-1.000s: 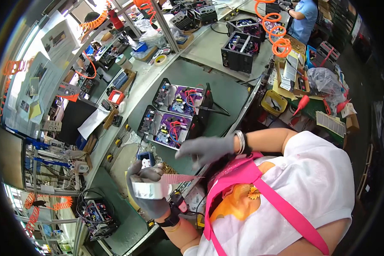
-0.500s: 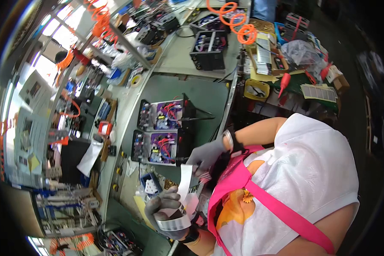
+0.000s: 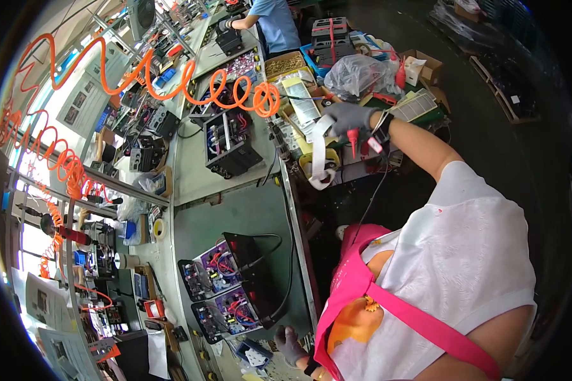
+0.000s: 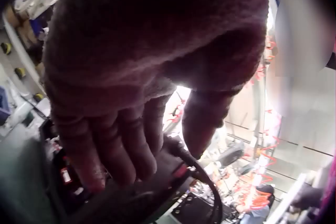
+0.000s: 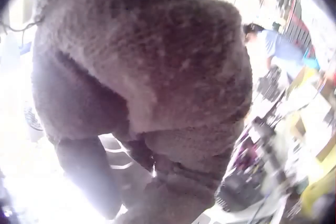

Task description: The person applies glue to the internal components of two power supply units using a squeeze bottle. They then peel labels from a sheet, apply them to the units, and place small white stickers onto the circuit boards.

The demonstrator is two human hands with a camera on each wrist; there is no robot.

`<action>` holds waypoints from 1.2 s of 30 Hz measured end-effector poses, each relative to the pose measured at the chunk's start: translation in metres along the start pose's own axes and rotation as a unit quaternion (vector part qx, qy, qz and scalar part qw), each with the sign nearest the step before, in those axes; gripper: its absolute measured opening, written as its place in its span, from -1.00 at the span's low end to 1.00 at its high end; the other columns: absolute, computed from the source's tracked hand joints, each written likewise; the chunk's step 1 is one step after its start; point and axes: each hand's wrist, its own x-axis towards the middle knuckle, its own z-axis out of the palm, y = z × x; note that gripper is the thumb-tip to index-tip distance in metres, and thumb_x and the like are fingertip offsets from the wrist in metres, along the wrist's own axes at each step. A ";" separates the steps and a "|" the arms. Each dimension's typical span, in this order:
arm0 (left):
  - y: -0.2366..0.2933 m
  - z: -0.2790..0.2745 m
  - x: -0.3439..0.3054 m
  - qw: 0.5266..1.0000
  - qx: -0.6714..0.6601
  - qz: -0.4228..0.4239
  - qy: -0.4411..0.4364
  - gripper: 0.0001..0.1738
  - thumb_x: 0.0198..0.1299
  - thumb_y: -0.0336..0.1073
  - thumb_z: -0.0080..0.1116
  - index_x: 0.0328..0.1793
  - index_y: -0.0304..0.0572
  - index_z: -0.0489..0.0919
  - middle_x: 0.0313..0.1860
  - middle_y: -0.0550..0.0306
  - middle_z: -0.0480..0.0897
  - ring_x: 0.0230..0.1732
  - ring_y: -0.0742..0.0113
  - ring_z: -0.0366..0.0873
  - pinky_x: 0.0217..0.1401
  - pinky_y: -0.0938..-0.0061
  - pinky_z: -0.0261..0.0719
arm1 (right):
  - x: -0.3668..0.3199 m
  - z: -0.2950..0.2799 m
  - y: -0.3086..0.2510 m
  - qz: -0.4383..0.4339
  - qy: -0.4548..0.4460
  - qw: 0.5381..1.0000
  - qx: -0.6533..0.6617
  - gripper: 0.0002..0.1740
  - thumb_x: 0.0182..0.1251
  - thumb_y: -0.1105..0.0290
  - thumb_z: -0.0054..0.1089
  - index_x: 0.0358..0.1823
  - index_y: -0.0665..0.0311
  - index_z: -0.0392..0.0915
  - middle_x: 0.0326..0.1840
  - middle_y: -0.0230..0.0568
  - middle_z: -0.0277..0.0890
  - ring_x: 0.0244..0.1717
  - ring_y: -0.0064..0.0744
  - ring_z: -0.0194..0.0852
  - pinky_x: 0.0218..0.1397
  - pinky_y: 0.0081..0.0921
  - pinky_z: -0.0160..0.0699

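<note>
My right hand (image 3: 351, 119), in a grey glove, reaches over the cluttered side table. From its curled fingers (image 5: 173, 198) hangs a long white label strip (image 3: 320, 155), its lower end curling over a yellow bin (image 3: 308, 166). My left hand (image 3: 290, 346), gloved too, is low near the bench's front edge, beside a blue bin of white parts (image 3: 254, 354). Its fingers (image 4: 118, 155) hang loosely bent and hold nothing. Two opened black-cased units (image 3: 238, 311) with purple circuit boards lie on the green mat (image 3: 235, 219) just beyond it.
A red-tipped bottle (image 3: 353, 143) stands by my right hand, near label sheets (image 3: 300, 100) and a clear plastic bag (image 3: 356, 76). An orange coiled hose (image 3: 222, 95) hangs above the bench. Another black unit (image 3: 230, 145) stands farther along; a person in blue (image 3: 276, 25) works beyond.
My right hand has swung away from the left, over to the side table, carrying the label strip. The left hand has let go of the labels and dropped lower. The head view has turned.
</note>
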 end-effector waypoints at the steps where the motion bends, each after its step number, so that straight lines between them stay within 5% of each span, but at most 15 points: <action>1: -0.004 0.005 0.007 1.000 0.016 0.000 -0.009 -0.53 0.16 -0.30 0.25 0.16 -0.35 0.45 -0.04 0.06 0.57 -0.10 0.34 0.50 -0.14 0.48 0.51 | 0.013 -0.006 0.024 -0.031 0.088 0.991 -0.091 -0.59 -0.04 0.39 0.33 -0.10 0.32 0.50 -0.30 -0.12 0.59 -0.36 -0.27 0.62 -0.27 -0.40 0.59; 5: -0.019 0.020 0.022 0.999 0.018 0.028 0.024 -0.54 0.15 -0.36 0.23 0.17 -0.37 0.44 0.03 0.06 0.55 -0.05 0.32 0.46 -0.07 0.49 0.47 | 0.080 -0.027 0.089 -0.048 0.195 0.969 -0.147 -0.55 -0.02 0.46 0.25 -0.01 0.28 0.48 -0.06 0.03 0.52 -0.04 -0.01 0.53 0.05 -0.23 0.48; 8: -0.032 0.028 0.036 0.999 -0.017 0.033 0.026 -0.30 0.13 -0.41 0.25 0.40 -0.40 0.27 0.25 -0.04 0.48 0.18 0.21 0.42 0.28 0.46 0.30 | 0.122 -0.029 0.132 -0.149 0.193 0.940 -0.237 -0.35 0.02 0.61 0.10 0.27 0.21 0.34 0.31 0.09 0.28 0.29 0.01 0.32 0.37 -0.27 0.27; 11: -0.028 0.041 0.034 0.996 0.009 0.047 0.080 -0.33 0.12 -0.38 0.27 0.36 -0.41 0.31 0.21 -0.05 0.51 0.16 0.20 0.46 0.25 0.43 0.35 | 0.142 -0.029 0.125 0.105 0.108 0.939 -0.309 -0.19 0.11 0.55 0.06 0.47 0.11 0.10 0.49 0.09 0.01 0.43 0.08 0.13 0.42 -0.25 0.21; 14: -0.018 0.051 0.029 0.987 0.063 0.094 0.116 -0.37 0.13 -0.30 0.28 0.31 -0.38 0.36 0.16 -0.11 0.55 0.12 0.14 0.51 0.21 0.39 0.41 | 0.111 -0.015 0.025 0.078 0.151 0.934 -0.316 -0.46 0.13 0.42 0.15 0.23 0.21 0.42 0.17 0.07 0.45 0.12 0.07 0.47 0.11 -0.15 0.48; 16: -0.028 0.051 0.035 0.976 0.125 0.113 0.140 -0.39 0.14 -0.24 0.28 0.29 -0.35 0.39 0.14 -0.15 0.56 0.10 0.10 0.54 0.18 0.36 0.44 | 0.106 0.026 0.004 -0.141 0.229 0.957 -0.113 -0.58 0.10 0.49 0.13 0.07 0.25 0.52 0.06 0.08 0.53 0.01 -0.10 0.57 0.02 -0.24 0.55; 17: -0.020 0.057 0.030 0.963 0.129 0.156 0.175 -0.50 0.20 -0.18 0.22 0.18 -0.32 0.47 0.02 -0.20 0.60 0.00 0.00 0.57 0.10 0.29 0.47 | 0.091 0.050 -0.039 -0.101 0.153 0.983 0.002 -0.58 0.09 0.49 0.15 0.05 0.26 0.53 0.02 0.00 0.56 -0.03 -0.20 0.60 0.00 -0.34 0.57; 18: -0.017 0.059 0.031 0.955 0.152 0.180 0.183 -0.54 0.22 -0.17 0.19 0.14 -0.32 0.49 -0.04 -0.20 0.60 -0.04 -0.03 0.57 0.06 0.27 0.48 | 0.091 0.084 -0.056 -0.258 0.110 0.958 0.061 -0.56 0.07 0.46 0.19 0.06 0.26 0.53 -0.01 -0.06 0.57 -0.07 -0.24 0.60 0.00 -0.40 0.57; 19: -0.016 0.058 0.031 0.944 0.177 0.204 0.188 -0.58 0.23 -0.16 0.17 0.10 -0.32 0.51 -0.09 -0.20 0.61 -0.08 -0.06 0.57 0.02 0.24 0.49 | 0.076 0.111 -0.094 -0.248 0.016 0.961 0.123 -0.51 0.03 0.42 0.25 0.09 0.25 0.52 -0.02 -0.07 0.56 -0.02 -0.18 0.57 0.08 -0.36 0.54; 24: -0.011 0.063 0.032 0.891 0.268 0.264 0.253 -0.63 0.30 -0.11 0.06 -0.04 -0.32 0.57 -0.26 -0.22 0.62 -0.23 -0.14 0.57 -0.13 0.15 0.49 | 0.047 0.244 -0.206 -0.540 -0.116 0.832 -0.053 -0.37 -0.11 0.36 0.36 0.13 0.11 0.49 0.20 -0.10 0.38 0.24 -0.02 0.33 0.33 -0.18 0.28; 28: -0.010 0.045 0.025 0.889 0.138 0.290 0.325 -0.61 0.29 -0.15 0.07 0.01 -0.38 0.57 -0.20 -0.19 0.65 -0.19 -0.05 0.59 -0.08 0.23 0.49 | 0.055 0.327 -0.229 -0.498 -0.175 0.781 -0.335 -0.67 0.02 0.36 0.19 -0.12 0.07 0.65 -0.26 -0.18 0.59 -0.05 -0.13 0.56 0.43 0.09 0.04; 30: 0.016 0.030 -0.002 0.922 0.006 0.236 0.309 -0.59 0.29 -0.16 0.11 0.01 -0.44 0.57 -0.18 -0.03 0.67 -0.21 0.22 0.55 -0.08 0.35 0.48 | 0.067 0.355 -0.221 -0.494 -0.164 0.786 -0.333 -0.79 0.07 0.37 0.10 -0.30 0.02 0.71 -0.51 -0.20 0.59 -0.25 -0.13 0.63 0.46 0.12 -0.02; 31: 0.033 0.028 -0.014 0.917 -0.026 0.223 0.330 -0.60 0.29 -0.16 0.12 0.00 -0.44 0.58 -0.19 0.00 0.66 -0.22 0.28 0.53 -0.08 0.37 0.48 | 0.066 0.349 -0.223 -0.476 -0.187 0.801 -0.311 -0.81 0.04 0.37 0.13 -0.33 0.00 0.70 -0.40 -0.20 0.56 -0.12 -0.11 0.57 0.51 0.08 -0.08; 34: 0.068 0.017 -0.033 0.895 -0.041 0.239 0.375 -0.63 0.27 -0.18 0.18 -0.11 -0.47 0.62 -0.30 0.08 0.66 -0.29 0.40 0.49 -0.16 0.44 0.48 | 0.080 0.333 -0.232 -0.483 -0.221 0.791 -0.304 -0.79 -0.14 0.44 0.20 -0.40 0.01 0.70 -0.49 -0.24 0.59 -0.26 -0.22 0.61 0.44 -0.01 0.04; 36: 0.093 0.016 -0.045 0.890 -0.051 0.252 0.377 -0.64 0.25 -0.19 0.20 -0.15 -0.47 0.63 -0.36 0.10 0.67 -0.34 0.42 0.48 -0.20 0.47 0.48 | 0.112 0.315 -0.235 -0.415 -0.324 0.837 -0.150 -0.74 -0.23 0.47 0.22 -0.41 0.05 0.70 -0.51 -0.22 0.61 -0.32 -0.27 0.62 0.20 -0.22 0.35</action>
